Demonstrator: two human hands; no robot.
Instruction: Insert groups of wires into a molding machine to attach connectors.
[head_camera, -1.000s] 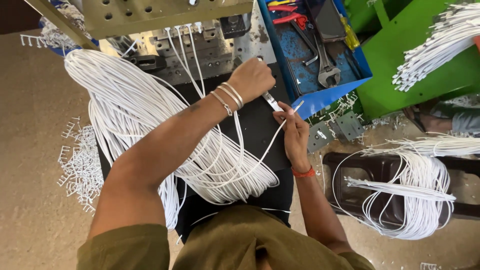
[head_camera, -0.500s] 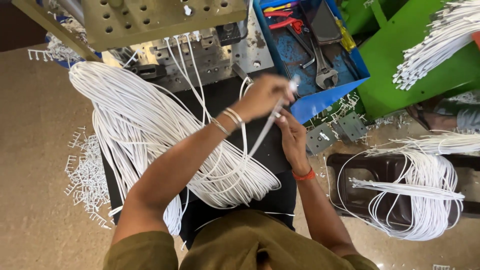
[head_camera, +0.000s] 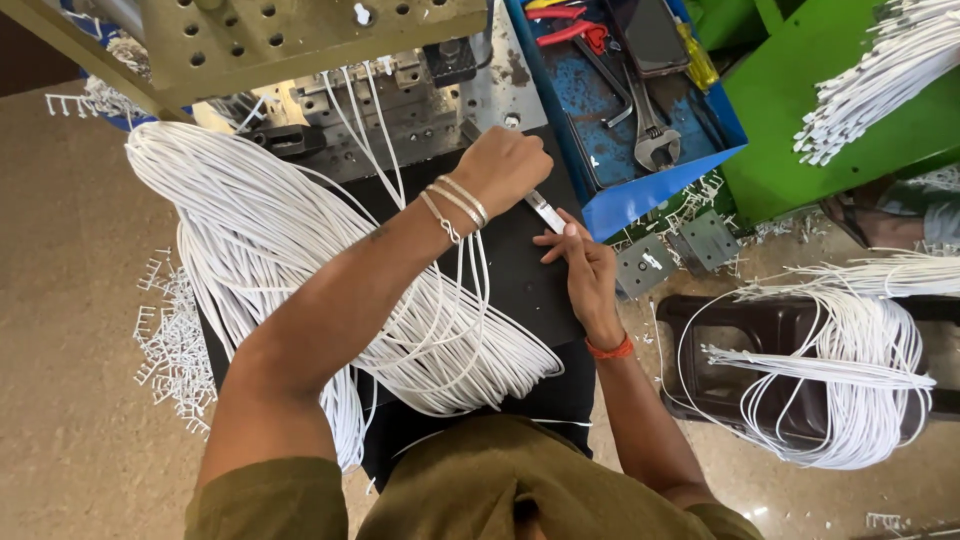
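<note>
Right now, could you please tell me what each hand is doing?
Left hand: closed around a small metal piece.
Right hand: fingers partly open, tips touching that piece.

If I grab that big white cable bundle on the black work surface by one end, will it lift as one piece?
Probably not. The white cable bundle lies in loose drooping loops, so it looks floppy and would likely sag and trail. Strands fan apart near the left hand, so some may slip free. Its sheer bulk suggests real weight.
</note>
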